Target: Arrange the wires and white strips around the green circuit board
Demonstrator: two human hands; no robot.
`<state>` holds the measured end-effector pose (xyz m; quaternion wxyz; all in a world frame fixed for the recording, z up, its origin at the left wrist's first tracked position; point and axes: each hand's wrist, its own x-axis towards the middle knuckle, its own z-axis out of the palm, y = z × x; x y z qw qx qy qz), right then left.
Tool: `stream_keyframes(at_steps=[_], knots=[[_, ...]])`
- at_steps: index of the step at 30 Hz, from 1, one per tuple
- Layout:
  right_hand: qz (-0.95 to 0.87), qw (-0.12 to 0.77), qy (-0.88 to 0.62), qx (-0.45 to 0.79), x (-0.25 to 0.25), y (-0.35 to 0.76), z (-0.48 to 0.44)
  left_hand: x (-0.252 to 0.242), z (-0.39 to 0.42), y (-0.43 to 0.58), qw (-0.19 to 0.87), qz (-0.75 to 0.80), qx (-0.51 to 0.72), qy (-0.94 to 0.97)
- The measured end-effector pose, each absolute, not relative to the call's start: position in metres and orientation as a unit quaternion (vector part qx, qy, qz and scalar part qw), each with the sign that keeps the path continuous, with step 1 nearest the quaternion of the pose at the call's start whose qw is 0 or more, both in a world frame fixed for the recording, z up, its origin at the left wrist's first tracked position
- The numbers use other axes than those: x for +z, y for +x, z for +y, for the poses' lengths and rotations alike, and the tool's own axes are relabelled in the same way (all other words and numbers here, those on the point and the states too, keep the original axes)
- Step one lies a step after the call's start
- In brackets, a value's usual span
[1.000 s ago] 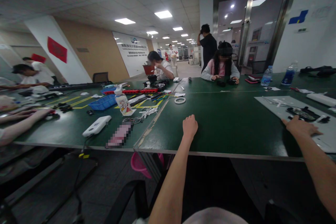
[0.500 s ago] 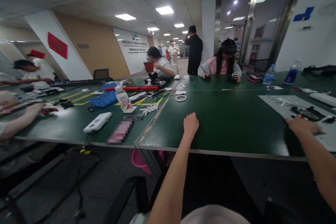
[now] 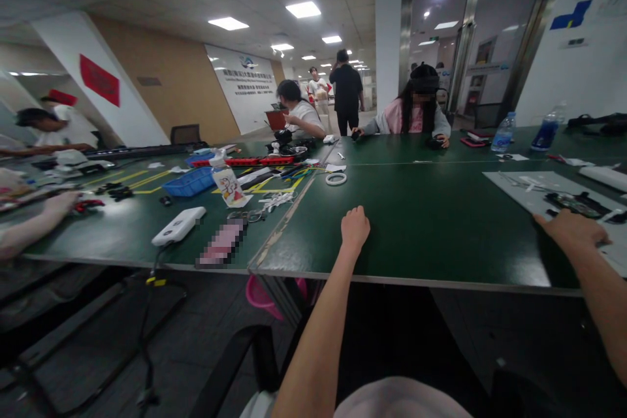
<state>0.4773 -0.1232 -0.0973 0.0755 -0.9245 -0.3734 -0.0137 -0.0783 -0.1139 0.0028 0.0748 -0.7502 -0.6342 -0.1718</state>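
My left hand [image 3: 355,228] rests on the green table as a loose fist, with nothing visible in it. A roll of white tape [image 3: 336,179] lies beyond that hand, apart from it. Over at the right, my right hand [image 3: 573,233] lies palm down at the near edge of a light grey board [image 3: 509,184], its thumb stretched out to the left. Just past its fingers is an opened black device with a circuit board [image 3: 578,204] showing. Whether the fingertips touch the device is hidden behind the hand.
Left of the table seam lie a pink phone [image 3: 223,241], a white power box [image 3: 179,226], a blue basket [image 3: 190,183] and a white bottle [image 3: 228,186]. Two bottles, one a water bottle [image 3: 503,134], stand at the far right. A person [image 3: 411,117] sits opposite.
My right hand has shifted slightly right and its fingers are less spread. My left hand stays put. The standing person in black has moved left in view, and the seated person's hand has moved left.
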Motion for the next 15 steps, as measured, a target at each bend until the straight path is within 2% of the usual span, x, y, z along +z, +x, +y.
stream_keyframes(at_steps=[3, 15], knots=[[-0.325, 0.093, -0.941, -0.014, -0.1, 0.477, -0.124, 0.003, -0.113, -0.077, 0.075, -0.636, -0.17, -0.749], [-0.359, 0.1, -0.927, -0.033, -0.107, 0.502, -0.141, 0.0, -0.108, -0.076, 0.072, -0.638, -0.174, -0.746]])
